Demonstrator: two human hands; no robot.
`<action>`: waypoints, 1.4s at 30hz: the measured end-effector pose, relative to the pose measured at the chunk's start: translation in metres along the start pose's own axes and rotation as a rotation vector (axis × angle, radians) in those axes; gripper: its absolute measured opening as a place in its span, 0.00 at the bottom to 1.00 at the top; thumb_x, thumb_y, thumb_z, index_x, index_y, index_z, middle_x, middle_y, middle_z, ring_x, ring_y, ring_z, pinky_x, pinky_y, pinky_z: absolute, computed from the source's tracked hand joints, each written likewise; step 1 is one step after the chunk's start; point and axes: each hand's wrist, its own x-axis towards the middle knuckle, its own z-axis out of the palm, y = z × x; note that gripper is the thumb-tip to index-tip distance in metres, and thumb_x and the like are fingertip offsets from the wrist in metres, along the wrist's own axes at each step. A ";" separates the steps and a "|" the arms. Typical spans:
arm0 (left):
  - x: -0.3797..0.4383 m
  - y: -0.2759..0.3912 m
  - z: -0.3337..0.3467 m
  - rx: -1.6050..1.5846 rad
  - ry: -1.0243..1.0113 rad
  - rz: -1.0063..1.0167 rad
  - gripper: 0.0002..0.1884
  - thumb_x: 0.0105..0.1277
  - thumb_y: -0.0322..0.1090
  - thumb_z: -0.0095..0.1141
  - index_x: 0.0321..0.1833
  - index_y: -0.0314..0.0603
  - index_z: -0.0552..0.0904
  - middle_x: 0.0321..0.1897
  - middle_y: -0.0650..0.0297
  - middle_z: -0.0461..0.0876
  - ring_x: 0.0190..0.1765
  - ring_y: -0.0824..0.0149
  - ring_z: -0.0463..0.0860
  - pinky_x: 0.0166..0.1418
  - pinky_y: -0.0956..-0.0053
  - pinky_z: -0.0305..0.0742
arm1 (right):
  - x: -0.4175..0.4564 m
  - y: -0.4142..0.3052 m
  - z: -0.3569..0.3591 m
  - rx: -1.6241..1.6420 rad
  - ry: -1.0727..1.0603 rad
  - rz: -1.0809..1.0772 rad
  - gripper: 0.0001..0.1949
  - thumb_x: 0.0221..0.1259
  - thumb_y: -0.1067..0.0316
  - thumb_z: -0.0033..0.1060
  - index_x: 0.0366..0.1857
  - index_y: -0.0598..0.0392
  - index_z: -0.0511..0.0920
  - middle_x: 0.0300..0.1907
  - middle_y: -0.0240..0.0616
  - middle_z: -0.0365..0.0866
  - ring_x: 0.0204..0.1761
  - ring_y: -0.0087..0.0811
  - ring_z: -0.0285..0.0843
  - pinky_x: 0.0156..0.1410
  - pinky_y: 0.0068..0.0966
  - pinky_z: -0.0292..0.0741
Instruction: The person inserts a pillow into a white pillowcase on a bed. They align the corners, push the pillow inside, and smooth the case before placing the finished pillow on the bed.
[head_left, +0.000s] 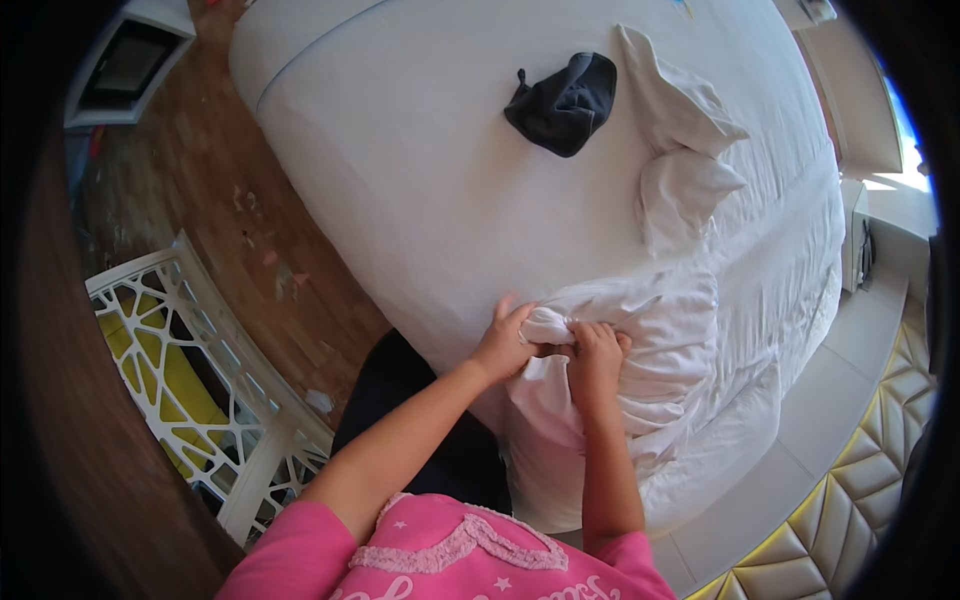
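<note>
Both of my hands are on a bunched white cloth (660, 322), probably a pillowcase or cover, near the bed's close edge. My left hand (510, 341) grips one end of a twisted fold of it. Close beside, my right hand (598, 352) clasps the same fold, its fingers curled over the top. A loose flap of the cloth hangs below, between my wrists. The gathered fabric spreads to the right over the white bed sheet (420, 150).
A dark cloth item (566, 105) and a crumpled white pillowcase-like cloth (679, 135) lie farther up the bed. At left stands a white lattice panel (180, 375) above wood flooring (300, 247) with scattered scraps. A padded headboard-like panel (847, 502) curves along the right.
</note>
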 end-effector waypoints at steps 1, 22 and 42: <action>0.004 0.001 -0.003 -0.134 -0.113 -0.098 0.26 0.62 0.28 0.67 0.64 0.40 0.77 0.50 0.56 0.83 0.53 0.61 0.83 0.59 0.66 0.79 | -0.002 -0.004 -0.005 0.016 -0.016 0.027 0.18 0.50 0.63 0.71 0.47 0.51 0.83 0.46 0.40 0.84 0.53 0.41 0.78 0.63 0.41 0.61; -0.094 0.143 0.051 0.213 -0.274 0.082 0.15 0.57 0.38 0.64 0.40 0.31 0.86 0.31 0.57 0.88 0.36 0.71 0.83 0.42 0.71 0.79 | -0.179 -0.081 -0.109 0.015 0.665 0.003 0.12 0.52 0.68 0.65 0.41 0.47 0.87 0.48 0.25 0.79 0.54 0.30 0.74 0.63 0.32 0.60; -0.099 0.142 0.061 0.098 -0.655 -0.046 0.22 0.56 0.29 0.62 0.56 0.34 0.81 0.45 0.65 0.84 0.47 0.74 0.81 0.54 0.77 0.75 | -0.135 -0.006 -0.148 0.229 0.407 0.108 0.23 0.53 0.64 0.74 0.51 0.62 0.78 0.56 0.52 0.78 0.57 0.54 0.76 0.65 0.44 0.69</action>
